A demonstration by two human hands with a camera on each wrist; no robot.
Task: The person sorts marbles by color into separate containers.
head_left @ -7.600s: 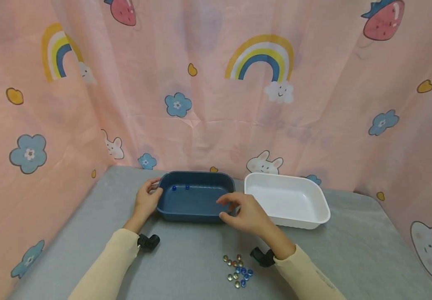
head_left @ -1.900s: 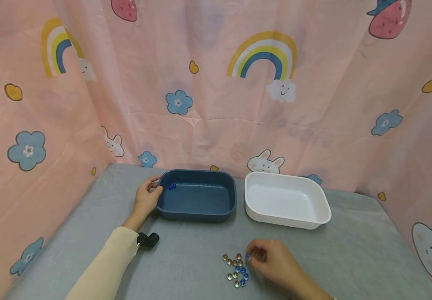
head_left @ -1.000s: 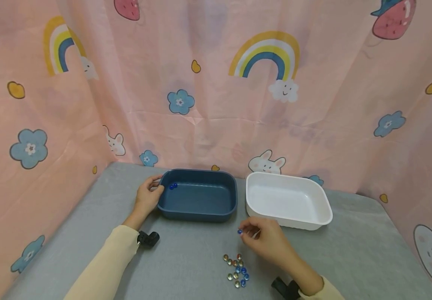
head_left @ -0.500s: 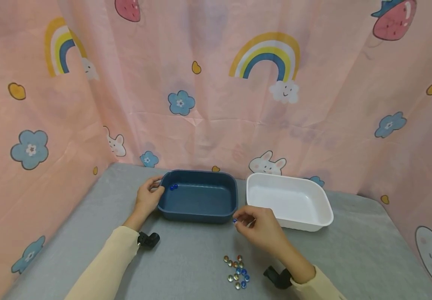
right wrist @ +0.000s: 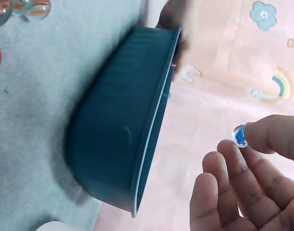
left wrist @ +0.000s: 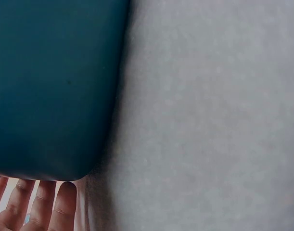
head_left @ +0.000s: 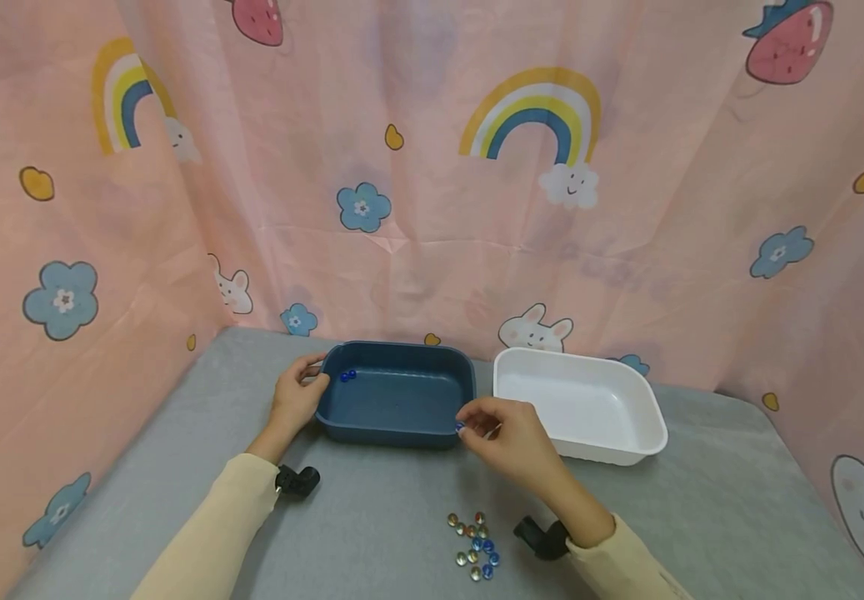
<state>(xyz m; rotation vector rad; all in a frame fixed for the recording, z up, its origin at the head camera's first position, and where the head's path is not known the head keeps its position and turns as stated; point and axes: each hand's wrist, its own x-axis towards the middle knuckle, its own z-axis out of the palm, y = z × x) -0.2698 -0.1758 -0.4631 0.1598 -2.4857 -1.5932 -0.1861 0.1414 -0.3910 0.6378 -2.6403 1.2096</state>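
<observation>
A clear glass marble with a blue swirl [head_left: 460, 427] is pinched between the thumb and fingers of my right hand [head_left: 514, 437], at the near right corner of the dark blue tray [head_left: 394, 435]. In the right wrist view that marble [right wrist: 239, 136] shows at the thumb tip, beyond the tray's rim [right wrist: 149, 130]. My left hand [head_left: 297, 404] holds the tray's left end, thumb at the rim. The left wrist view shows its fingers [left wrist: 62, 207] against the tray wall [left wrist: 50, 96]. Two blue marbles [head_left: 348, 376] lie inside the tray, far left.
A white tray [head_left: 611, 454] stands right of the blue one, behind my right hand. Several loose marbles, some blue [head_left: 487, 546] and some amber or clear [head_left: 472, 557], lie on the grey cloth [head_left: 372, 533] nearer me. A pink patterned curtain [head_left: 432, 275] hangs behind.
My right hand picked a blue marble from the loose group and carried it forward and left to the blue tray's corner. The two marbles inside shifted left earlier. My left hand stays put.
</observation>
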